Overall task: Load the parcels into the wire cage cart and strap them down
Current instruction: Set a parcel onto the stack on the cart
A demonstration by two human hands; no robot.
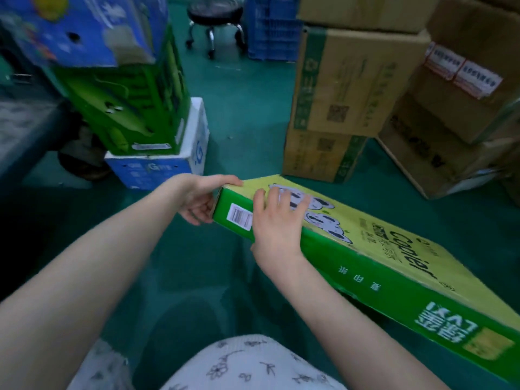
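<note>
One green-and-yellow box (394, 249) is held tilted over the green floor (239, 114). Left hand (197, 198) grips its far end, thumb on top, fingers curled round the end face. Right hand (277, 223) lies flat on its top, fingers spread. Far left: stack of three boxes (135, 108). One stool (215, 12) behind.

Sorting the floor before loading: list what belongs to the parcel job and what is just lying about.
Job: green copier box, left hand gripping its end, right hand flat on top; probably brown cartons, green box on white box too.
Lying about: stool, blue crate.
</note>
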